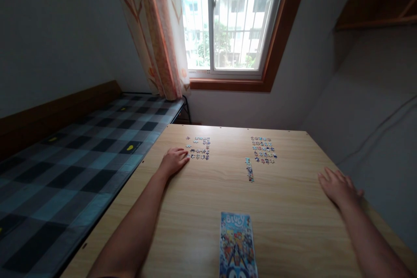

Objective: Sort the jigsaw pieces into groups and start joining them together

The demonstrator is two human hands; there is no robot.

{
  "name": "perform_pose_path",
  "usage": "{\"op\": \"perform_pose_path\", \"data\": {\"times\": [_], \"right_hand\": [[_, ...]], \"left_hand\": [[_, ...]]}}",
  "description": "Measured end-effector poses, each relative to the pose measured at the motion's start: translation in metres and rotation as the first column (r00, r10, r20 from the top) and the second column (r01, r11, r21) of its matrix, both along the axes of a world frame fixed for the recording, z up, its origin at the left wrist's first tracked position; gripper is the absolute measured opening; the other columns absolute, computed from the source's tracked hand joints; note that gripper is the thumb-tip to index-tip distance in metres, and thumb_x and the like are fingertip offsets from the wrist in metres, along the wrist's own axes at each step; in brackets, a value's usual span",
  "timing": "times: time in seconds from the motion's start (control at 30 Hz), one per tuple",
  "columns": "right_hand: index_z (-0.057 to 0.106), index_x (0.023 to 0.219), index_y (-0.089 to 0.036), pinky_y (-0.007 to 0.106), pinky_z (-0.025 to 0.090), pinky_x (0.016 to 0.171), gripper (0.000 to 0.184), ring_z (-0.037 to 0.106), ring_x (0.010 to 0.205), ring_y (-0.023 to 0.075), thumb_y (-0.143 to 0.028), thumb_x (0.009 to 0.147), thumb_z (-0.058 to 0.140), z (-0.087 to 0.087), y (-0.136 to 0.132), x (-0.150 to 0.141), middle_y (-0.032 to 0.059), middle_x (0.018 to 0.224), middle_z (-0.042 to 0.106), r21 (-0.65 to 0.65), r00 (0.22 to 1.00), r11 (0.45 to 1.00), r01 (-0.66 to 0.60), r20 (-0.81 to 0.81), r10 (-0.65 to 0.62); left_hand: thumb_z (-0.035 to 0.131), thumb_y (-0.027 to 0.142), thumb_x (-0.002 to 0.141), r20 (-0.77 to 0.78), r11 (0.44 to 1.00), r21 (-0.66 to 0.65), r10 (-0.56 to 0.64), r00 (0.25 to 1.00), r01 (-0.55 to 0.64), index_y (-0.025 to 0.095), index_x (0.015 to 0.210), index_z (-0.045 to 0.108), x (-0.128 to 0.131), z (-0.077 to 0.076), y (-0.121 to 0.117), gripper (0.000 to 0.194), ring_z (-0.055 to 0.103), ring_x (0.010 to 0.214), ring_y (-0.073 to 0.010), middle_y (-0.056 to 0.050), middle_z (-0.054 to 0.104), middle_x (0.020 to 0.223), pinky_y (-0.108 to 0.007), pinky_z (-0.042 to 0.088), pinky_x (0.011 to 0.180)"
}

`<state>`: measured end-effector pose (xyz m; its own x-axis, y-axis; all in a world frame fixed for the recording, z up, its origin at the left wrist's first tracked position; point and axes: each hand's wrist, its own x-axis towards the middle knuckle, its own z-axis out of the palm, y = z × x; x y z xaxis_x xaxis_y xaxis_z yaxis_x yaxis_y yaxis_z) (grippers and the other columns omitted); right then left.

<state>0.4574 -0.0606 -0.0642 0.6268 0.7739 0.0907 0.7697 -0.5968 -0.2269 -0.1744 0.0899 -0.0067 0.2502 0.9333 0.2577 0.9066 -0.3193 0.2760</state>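
Observation:
My left hand [175,160] rests on the wooden table, fingers lying forward beside the left group of loose jigsaw pieces [199,151]. Its fingertips reach the edge of that group; whether they touch a piece I cannot tell. Over on the right side of the table, my right hand [339,186] lies flat with its fingers spread and holds nothing. Between the hands, a second group of jigsaw pieces [264,147] is laid out in rows. Just in front of it runs a narrow joined strip of pieces [249,170]. Nearest me lies a colourful picture sheet or box marked "Bluey" [237,243].
The light wooden table [208,195] has its far edge below a barred window [228,21]. A bed with a checked cover [81,160] stands along the left side. A patterned curtain [159,30] hangs left of the window, and a wooden shelf [378,21] is at upper right.

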Motion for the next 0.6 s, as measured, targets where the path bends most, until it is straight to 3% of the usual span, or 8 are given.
{"op": "perform_pose_path", "data": {"times": [0.17, 0.4, 0.6], "right_hand": [[0.045, 0.148, -0.026, 0.073, 0.02, 0.11, 0.071, 0.029, 0.144, 0.0398, -0.062, 0.092, 0.019, -0.003, 0.003, 0.003, 0.0109, 0.157, 0.037, -0.022, 1.0, 1.0, 0.014, -0.006, -0.015], [0.047, 0.146, -0.026, 0.073, 0.022, 0.109, 0.069, 0.03, 0.143, 0.0397, -0.062, 0.092, 0.023, -0.004, 0.003, 0.004, 0.0116, 0.156, 0.039, -0.004, 1.0, 1.0, 0.013, 0.004, -0.013], [0.053, 0.141, -0.026, 0.071, 0.025, 0.108, 0.064, 0.036, 0.14, 0.0375, -0.058, 0.094, 0.024, -0.004, 0.004, 0.001, 0.0127, 0.153, 0.044, 0.026, 0.999, 1.0, 0.011, 0.046, -0.013]], "left_hand": [[0.058, 0.047, 0.085, 0.025, 0.999, 0.028, -0.039, 0.999, 0.039, 0.024, 0.102, 0.078, -0.004, -0.007, 0.005, 0.035, 0.058, 0.112, -0.027, -0.008, 0.07, 0.117, -0.042, 0.039, 0.106], [0.062, 0.036, 0.08, 0.084, 0.997, -0.004, -0.08, 0.993, 0.081, 0.021, 0.088, 0.072, 0.0, 0.0, 0.007, 0.02, 0.059, 0.107, -0.0266, -0.008, 0.071, 0.108, -0.041, 0.04, 0.103], [0.062, 0.038, 0.077, 0.239, 0.998, -0.047, -0.023, 0.971, 0.036, 0.02, 0.08, 0.068, -0.002, 0.012, 0.002, 0.019, 0.065, 0.083, -0.0226, -0.005, 0.072, 0.084, -0.034, 0.051, 0.081]]}}
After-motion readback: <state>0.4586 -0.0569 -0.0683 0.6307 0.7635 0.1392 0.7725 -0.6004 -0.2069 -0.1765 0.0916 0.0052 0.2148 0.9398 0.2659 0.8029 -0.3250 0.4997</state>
